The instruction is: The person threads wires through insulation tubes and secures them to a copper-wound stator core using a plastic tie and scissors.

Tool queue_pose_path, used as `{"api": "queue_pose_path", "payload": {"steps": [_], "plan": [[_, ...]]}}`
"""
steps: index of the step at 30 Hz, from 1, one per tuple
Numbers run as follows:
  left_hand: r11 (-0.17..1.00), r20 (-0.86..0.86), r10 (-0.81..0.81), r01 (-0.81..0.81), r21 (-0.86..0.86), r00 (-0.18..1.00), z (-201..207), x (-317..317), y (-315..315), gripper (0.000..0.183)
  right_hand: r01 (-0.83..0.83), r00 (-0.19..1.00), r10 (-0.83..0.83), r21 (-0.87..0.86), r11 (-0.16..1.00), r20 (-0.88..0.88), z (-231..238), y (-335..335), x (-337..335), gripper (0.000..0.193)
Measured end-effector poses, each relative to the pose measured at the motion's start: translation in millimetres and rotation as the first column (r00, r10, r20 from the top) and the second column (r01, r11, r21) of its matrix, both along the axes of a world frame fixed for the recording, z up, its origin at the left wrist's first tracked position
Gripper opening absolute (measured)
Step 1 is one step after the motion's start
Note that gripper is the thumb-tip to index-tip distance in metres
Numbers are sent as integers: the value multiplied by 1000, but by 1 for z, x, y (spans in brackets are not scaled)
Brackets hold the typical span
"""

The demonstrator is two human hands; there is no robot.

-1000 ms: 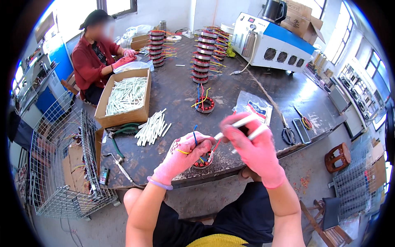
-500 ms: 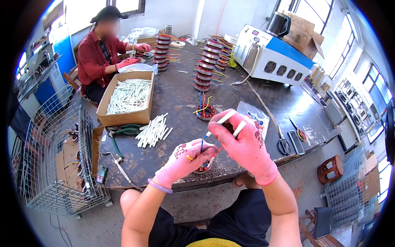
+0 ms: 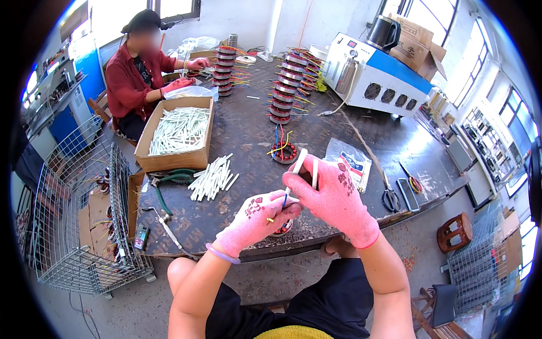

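Observation:
My left hand (image 3: 254, 220), in a pink glove, is closed on a small ring-shaped motor stator (image 3: 282, 230) at the table's front edge, mostly hidden under the fingers. A blue wire (image 3: 284, 199) stands up from between its thumb and fingers, and a short yellow wire end (image 3: 270, 221) shows beside them. Just above, my right hand (image 3: 339, 198), gloved too, pinches a white sleeve tube (image 3: 300, 161) whose lower end meets the tip of the blue wire. A second white tube (image 3: 315, 173) is held in the same hand. Beyond the hands lies another stator (image 3: 284, 153) with coloured wires.
Left of my hands are a pile of white tubes (image 3: 213, 178) and a cardboard box (image 3: 172, 163) full of them. Stacked stators (image 3: 286, 90) stand farther back. Scissors (image 3: 390, 200) and a phone (image 3: 407, 195) lie right. A co-worker (image 3: 132, 85) sits far left; a wire cage (image 3: 73, 226) stands near left.
The right hand has moved slightly left and down, tilting the white tube more upright and bringing it lower over the blue wire. The red wire between the hands no longer shows.

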State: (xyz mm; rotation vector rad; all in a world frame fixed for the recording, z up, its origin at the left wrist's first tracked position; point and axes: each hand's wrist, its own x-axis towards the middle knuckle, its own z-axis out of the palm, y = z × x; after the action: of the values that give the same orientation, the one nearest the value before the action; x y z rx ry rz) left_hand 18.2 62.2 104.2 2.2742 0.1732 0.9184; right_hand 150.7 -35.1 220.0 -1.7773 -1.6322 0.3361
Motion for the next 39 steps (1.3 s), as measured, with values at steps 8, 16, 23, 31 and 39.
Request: {"api": "queue_pose_path", "payload": {"steps": [8, 16, 23, 31, 39], "plan": [[999, 13, 21, -22, 43, 1000, -7, 0, 1, 12, -102, 994, 105, 89, 991, -27, -15, -5, 0, 18], [987, -15, -41, 38, -158, 999, -1, 4, -3, 13, -51, 999, 53, 99, 994, -14, -30, -13, 6, 16], [989, -189, 18, 10, 145, 982, -20, 2, 6, 13, 1, 999, -6, 145, 989, 35, -42, -16, 13, 16], [964, -182, -173, 129, -232, 968, -6, -2, 11, 31, 6, 998, -13, 104, 995, 68, -86, -19, 21, 21], [941, 215, -153, 208, -267, 965, -2, 10, 3, 36, -8, 987, -2, 60, 998, 162, -107, -19, 15, 19]]}}
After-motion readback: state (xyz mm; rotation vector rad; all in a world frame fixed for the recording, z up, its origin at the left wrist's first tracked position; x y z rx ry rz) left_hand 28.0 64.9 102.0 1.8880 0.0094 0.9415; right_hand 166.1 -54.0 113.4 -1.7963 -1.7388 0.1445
